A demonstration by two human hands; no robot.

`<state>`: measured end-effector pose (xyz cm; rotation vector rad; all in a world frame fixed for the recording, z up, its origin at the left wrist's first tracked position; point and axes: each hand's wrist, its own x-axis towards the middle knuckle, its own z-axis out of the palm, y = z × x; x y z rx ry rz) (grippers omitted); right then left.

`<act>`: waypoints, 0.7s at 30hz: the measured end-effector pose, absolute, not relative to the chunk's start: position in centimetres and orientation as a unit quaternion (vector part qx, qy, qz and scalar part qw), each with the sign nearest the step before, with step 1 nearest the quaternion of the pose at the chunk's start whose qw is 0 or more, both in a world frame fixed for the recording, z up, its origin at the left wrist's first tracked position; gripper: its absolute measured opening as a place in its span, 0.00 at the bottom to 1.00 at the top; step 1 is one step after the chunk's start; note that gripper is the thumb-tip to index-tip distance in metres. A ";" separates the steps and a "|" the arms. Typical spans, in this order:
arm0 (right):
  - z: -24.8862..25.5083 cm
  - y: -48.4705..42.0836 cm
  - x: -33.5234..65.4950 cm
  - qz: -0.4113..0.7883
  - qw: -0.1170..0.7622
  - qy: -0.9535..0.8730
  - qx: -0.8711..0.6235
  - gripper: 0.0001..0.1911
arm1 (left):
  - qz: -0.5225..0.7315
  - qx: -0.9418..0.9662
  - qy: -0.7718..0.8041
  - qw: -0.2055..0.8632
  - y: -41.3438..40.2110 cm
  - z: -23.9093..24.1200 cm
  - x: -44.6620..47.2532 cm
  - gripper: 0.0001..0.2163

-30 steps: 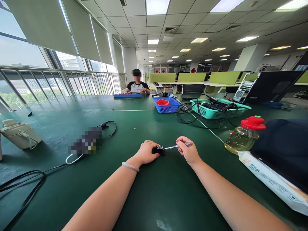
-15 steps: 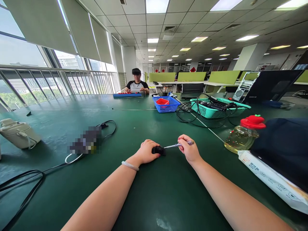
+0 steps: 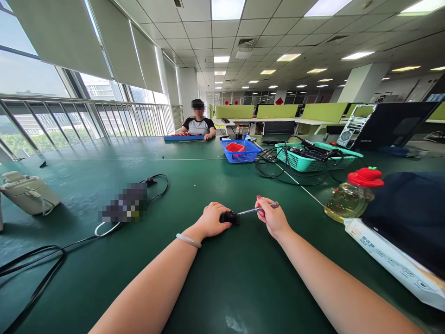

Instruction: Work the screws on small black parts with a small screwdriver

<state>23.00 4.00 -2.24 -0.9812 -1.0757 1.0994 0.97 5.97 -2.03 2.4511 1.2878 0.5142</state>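
On the dark green table, my left hand (image 3: 213, 219) is closed around a small black block-like part (image 3: 230, 217), pressing it against the tabletop. What exactly the part is I cannot make out. My right hand (image 3: 273, 217) grips the handle of a screwdriver (image 3: 253, 210) with a clear handle and a thin metal shaft. The shaft lies nearly level, pointing left, and its tip meets the right side of the black part.
To the right are a red-lidded bottle (image 3: 351, 197) and a white wipes pack (image 3: 392, 262). Farther back sit a blue basket (image 3: 239, 155) and a teal basket (image 3: 302, 162) with cables. A beige container (image 3: 31, 195) and a black cable (image 3: 45, 273) lie left. Another person (image 3: 198, 123) sits opposite.
My right hand's fingers have shifted slightly on the screwdriver handle; its tip stays at the black part. My left hand has not moved. The person opposite has lowered one hand to the table.
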 end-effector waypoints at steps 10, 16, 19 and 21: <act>-1.9 3.5 23.0 0.449 0.607 -0.499 -0.426 0.22 | 0.184 0.858 0.451 0.164 5.9 -2.0 1.0 0.19; -1.7 2.4 22.5 0.366 0.559 -0.602 -0.437 0.24 | 0.182 0.856 0.453 0.168 5.9 -2.0 0.8 0.20; -1.3 1.6 22.0 0.286 0.542 -0.665 -0.426 0.24 | 0.190 0.856 0.448 0.173 5.9 -2.1 0.8 0.19; -0.9 1.1 21.7 0.224 0.530 -0.707 -0.412 0.23 | 0.194 0.857 0.444 0.176 5.9 -2.1 0.7 0.19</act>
